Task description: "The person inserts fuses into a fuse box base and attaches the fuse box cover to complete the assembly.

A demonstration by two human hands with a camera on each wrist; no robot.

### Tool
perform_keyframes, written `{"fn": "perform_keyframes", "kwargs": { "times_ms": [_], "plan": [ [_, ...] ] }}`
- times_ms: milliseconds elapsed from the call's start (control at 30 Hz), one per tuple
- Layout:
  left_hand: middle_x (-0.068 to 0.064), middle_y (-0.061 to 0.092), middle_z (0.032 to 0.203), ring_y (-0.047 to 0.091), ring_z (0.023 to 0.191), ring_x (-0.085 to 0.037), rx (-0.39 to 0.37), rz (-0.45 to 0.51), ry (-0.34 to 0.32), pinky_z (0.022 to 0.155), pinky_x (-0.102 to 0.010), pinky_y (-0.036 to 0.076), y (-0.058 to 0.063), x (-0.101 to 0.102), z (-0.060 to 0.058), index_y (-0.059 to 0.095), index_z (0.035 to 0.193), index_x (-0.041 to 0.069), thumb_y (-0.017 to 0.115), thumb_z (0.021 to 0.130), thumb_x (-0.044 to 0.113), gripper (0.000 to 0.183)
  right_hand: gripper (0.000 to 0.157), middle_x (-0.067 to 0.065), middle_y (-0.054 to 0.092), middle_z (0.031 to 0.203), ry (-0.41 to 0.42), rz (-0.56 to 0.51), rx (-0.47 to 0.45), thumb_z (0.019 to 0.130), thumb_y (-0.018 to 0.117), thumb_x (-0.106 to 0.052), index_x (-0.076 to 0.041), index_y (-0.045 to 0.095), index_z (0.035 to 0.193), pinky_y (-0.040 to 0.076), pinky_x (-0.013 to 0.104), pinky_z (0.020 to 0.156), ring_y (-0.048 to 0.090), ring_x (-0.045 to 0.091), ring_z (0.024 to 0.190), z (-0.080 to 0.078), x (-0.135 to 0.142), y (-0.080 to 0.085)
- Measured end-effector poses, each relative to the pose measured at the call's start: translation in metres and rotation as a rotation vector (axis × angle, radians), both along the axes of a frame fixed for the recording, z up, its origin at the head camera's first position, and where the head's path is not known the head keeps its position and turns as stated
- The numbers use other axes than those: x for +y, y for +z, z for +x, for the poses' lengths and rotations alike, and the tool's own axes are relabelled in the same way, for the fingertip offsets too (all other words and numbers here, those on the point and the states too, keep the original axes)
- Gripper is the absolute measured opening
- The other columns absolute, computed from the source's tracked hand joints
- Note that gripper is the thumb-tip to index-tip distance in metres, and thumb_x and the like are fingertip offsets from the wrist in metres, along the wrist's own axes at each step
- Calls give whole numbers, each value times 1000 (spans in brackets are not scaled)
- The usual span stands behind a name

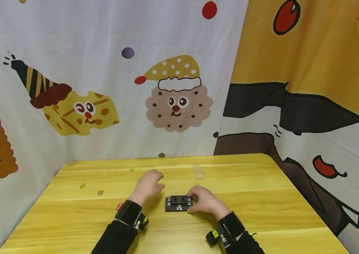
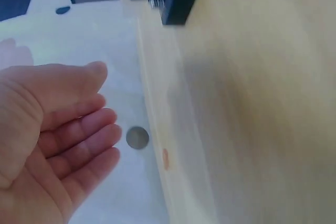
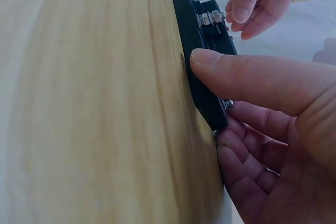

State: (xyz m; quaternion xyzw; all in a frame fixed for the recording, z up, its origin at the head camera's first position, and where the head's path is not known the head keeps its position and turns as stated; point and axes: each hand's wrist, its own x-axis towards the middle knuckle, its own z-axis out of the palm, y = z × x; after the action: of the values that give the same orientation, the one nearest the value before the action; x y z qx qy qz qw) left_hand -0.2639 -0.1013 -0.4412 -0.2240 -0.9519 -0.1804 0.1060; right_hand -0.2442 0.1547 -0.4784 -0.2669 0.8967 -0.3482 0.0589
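Observation:
A black terminal block (image 1: 174,204) with silver screws rests on the wooden table, in front of me at the centre. My right hand (image 1: 207,201) grips its right end, the thumb on the near long edge and the fingers at the far side, as the right wrist view shows on the block (image 3: 185,19). To the block's upper left, my left hand (image 1: 147,185) hovers apart from it with loosely bent fingers and holds nothing. In the left wrist view, part of the block (image 2: 178,1) shows at the top, away from the left hand (image 2: 68,129).
On the table's left lie a small brown piece (image 1: 100,192), a yellow-green piece (image 1: 82,186) and another yellow-green piece (image 1: 131,170). A clear plastic piece (image 1: 199,172) lies toward the back. Behind the table (image 1: 55,218) hangs a printed curtain (image 1: 97,42).

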Motion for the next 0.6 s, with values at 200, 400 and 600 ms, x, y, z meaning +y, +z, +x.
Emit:
{"fn": "perform_keyframes", "kwargs": {
  "times_ms": [200, 400, 600],
  "plan": [
    [-12, 68, 95, 65, 89, -29, 42, -28, 59, 80, -41, 53, -3, -10, -17, 73, 100, 0, 80, 82, 9, 22, 42, -3, 56, 98, -4, 6, 6, 67, 91, -17, -9, 69, 101, 47, 35, 81, 53, 17, 88, 0, 0, -2],
    [-7, 63, 84, 62, 80, -26, 61, -88, 109, 74, -41, 52, -10, -17, -30, 71, 86, 4, 77, 83, 3, 7, 41, -3, 57, 99, -4, 0, -1, 67, 91, -18, -10, 69, 101, 47, 36, 81, 53, 17, 88, 0, -1, -2],
    [-4, 57, 75, 60, 74, -26, 128, -159, 114, 66, -39, 51, -12, -20, -36, 64, 73, 9, 74, 81, -2, 17, 41, -2, 57, 99, -3, -9, 0, 67, 91, -17, -9, 69, 100, 47, 36, 82, 54, 17, 89, 0, 0, -2]
  ]
}}
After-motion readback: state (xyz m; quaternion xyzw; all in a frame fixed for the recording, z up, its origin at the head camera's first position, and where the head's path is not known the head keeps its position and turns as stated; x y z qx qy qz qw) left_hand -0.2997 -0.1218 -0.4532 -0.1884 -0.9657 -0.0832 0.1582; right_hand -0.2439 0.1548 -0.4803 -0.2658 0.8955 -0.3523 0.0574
